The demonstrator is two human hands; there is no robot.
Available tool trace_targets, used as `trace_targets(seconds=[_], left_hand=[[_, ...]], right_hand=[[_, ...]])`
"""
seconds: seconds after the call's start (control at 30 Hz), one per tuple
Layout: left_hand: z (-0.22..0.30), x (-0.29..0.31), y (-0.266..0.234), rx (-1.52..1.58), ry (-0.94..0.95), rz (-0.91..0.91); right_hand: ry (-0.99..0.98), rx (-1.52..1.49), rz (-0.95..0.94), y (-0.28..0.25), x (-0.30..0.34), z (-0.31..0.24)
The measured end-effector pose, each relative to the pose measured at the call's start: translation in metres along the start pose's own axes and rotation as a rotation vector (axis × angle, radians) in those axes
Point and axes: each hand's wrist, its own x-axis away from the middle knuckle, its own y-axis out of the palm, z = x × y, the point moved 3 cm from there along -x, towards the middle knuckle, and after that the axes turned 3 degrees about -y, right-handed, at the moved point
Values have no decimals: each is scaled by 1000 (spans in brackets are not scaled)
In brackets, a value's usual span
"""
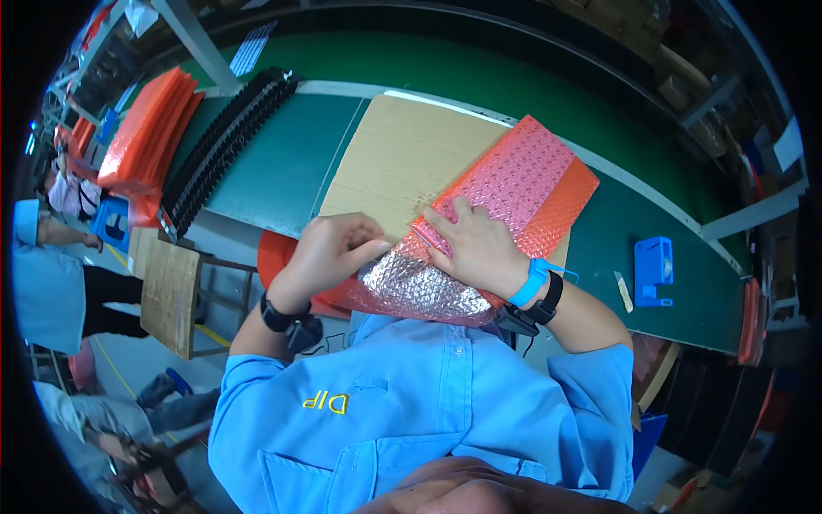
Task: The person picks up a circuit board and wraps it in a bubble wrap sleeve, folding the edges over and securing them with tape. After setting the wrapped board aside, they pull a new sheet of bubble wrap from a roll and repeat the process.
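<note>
Blue shirt (411, 368), worn by the person, lies nearest the camera, on the near side of the cardboard (390, 150), with yellow lettering on its chest. Cardboard is flat on the green desk (278, 158) and serves as reference for all positions. Bag (527, 184), of red and pink bubble film, lies slantwise over the right part of the cardboard; its far end reaches the far right corner, and its near end, silvery with glare, overhangs the near edge and meets the shirt front. Right hand (475, 248) is over the near right part of the cardboard, palm down on the bag, fingers moderately spread and resting on the film; no closed grip observed. Left hand (338, 248) is at the near left corner of the cardboard, fingers bent and thumb drawn toward them beside the bag's left edge; whether film is pinched between them cannot be told. Black band (278, 317) noted on the left wrist, blue strap (535, 281) on the right. Left of the cardboard: black rack (227, 146), then a red stack (150, 133) beyond it. Right of the cardboard: blue holder (653, 261), with a cutter (623, 291) just beside it. Stool (171, 295) stands on the floor, near left of the cardboard.
</note>
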Motion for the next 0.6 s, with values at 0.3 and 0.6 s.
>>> trace_targets(seconds=[0.3,0.6], left_hand=[[-11,-37,59,-170,224,169],[-21,-43,67,-35,74,136]], right_hand=[[59,-420,94,-24,-37,108],[691,-437,192,-5,-81,258]])
